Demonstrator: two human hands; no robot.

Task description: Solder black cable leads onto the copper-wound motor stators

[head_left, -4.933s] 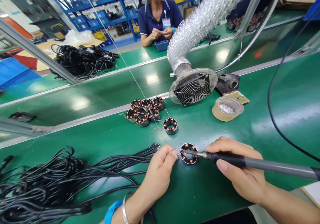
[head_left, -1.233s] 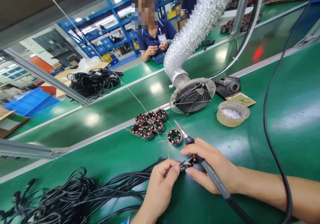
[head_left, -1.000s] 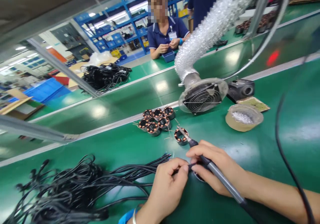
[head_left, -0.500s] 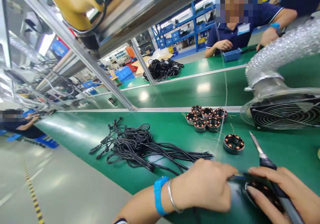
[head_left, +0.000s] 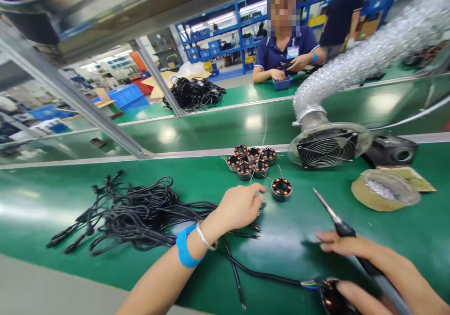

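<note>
My left hand (head_left: 241, 207), with a blue band and a silver bangle at the wrist, reaches over the cable ends. Its index finger is stretched toward a single copper-wound motor stator (head_left: 281, 190), just short of it, and nothing shows in its fingers. My right hand (head_left: 372, 263) holds a soldering iron (head_left: 346, 229), tip pointing up and left. Its thumb lies on another stator (head_left: 330, 296) at the bottom edge, partly hidden. A black cable (head_left: 267, 277) with coloured inner wires runs to that stator. Several more stators (head_left: 244, 169) stand grouped behind my left hand.
A heap of black cables (head_left: 140, 216) lies left. A fume fan (head_left: 328, 148) with a silver duct (head_left: 337, 66) stands at the back. Right of it are a round tub (head_left: 369, 195) and a dark device (head_left: 393, 151). A thin wire (head_left: 264, 127) hangs down. A co-worker (head_left: 284, 52) sits opposite.
My left hand has left the stator at my right hand and moved up and left toward the single stator. The right fingers have spread somewhat. The view has swung right.
</note>
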